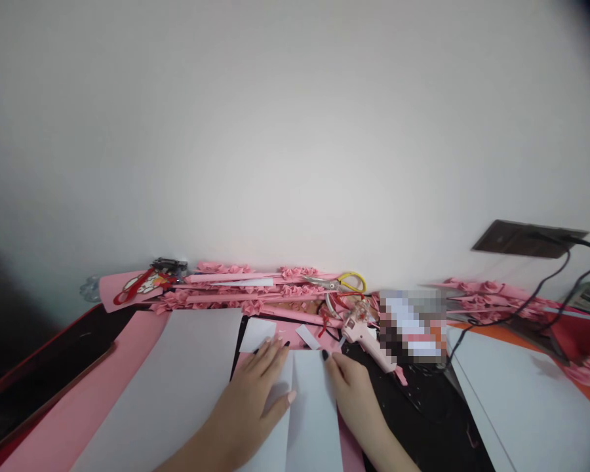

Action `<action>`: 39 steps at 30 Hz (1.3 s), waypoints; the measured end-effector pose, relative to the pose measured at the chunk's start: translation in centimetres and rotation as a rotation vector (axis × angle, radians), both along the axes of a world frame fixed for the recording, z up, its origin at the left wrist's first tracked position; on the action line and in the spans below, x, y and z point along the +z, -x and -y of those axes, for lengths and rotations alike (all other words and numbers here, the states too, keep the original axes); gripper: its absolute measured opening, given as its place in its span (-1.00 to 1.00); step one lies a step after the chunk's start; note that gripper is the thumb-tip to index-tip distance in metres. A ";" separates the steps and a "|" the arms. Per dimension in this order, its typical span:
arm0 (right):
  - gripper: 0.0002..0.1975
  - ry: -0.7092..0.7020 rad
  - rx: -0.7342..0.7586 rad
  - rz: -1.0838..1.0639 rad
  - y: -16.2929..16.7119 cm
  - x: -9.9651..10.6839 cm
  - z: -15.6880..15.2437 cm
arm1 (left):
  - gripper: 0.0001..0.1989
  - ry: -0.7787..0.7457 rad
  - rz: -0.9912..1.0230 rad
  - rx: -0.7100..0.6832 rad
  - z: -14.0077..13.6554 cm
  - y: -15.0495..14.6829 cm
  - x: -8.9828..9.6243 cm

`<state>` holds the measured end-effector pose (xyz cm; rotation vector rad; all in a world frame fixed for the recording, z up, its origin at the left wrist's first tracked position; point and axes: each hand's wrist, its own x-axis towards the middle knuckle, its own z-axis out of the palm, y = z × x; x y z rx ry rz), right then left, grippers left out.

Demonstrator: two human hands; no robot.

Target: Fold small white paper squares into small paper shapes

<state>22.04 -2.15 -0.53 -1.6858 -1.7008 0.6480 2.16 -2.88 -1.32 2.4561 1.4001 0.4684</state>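
Observation:
My left hand [258, 387] lies flat with fingers spread on a folded white sheet of paper [311, 413], pressing its left half beside the centre crease. Gripping the top right corner of the same sheet, my right hand [353, 387] has its fingertips curled over the edge. The sheet rests on a dark table [423, 419], partly over pink paper [98, 393]. A pink glue gun [366, 337] lies just beyond my right hand.
A large white sheet [177, 380] lies to the left, another white sheet [526, 400] to the right. Folded pink paper strips [255, 292], yellow-handled scissors [341, 283] and red-handled scissors [137, 285] line the wall. Black cables [550, 295] run to a wall socket [526, 239].

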 end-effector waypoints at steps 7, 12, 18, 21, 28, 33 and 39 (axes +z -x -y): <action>-0.72 0.260 -0.154 -1.055 -0.5 0.9 0.2 | -0.02 0.041 0.019 -0.374 0.4 0.2 2.6; -0.76 0.331 -0.136 -1.137 -0.5 1.5 0.2 | -0.37 -0.111 0.048 -0.351 -0.1 0.6 1.9; -0.77 0.168 -0.042 -0.569 -1.3 1.4 0.2 | -0.67 -0.157 0.429 -0.039 -0.6 2.3 0.4; -0.78 -0.146 0.015 -0.301 -1.8 2.1 0.4 | -0.75 -0.006 0.574 0.173 -0.7 2.3 1.2; -0.71 -0.089 0.313 -0.352 -2.2 3.6 1.2 | -0.70 0.195 0.774 0.235 -0.4 1.5 3.7; -0.77 0.124 0.172 -0.525 -1.4 2.7 0.9 | -0.51 0.124 0.967 0.445 -1.0 1.4 2.8; -0.91 0.317 0.115 -0.345 -1.3 1.8 1.0 | -0.58 -0.045 0.325 0.209 -2.0 2.1 0.2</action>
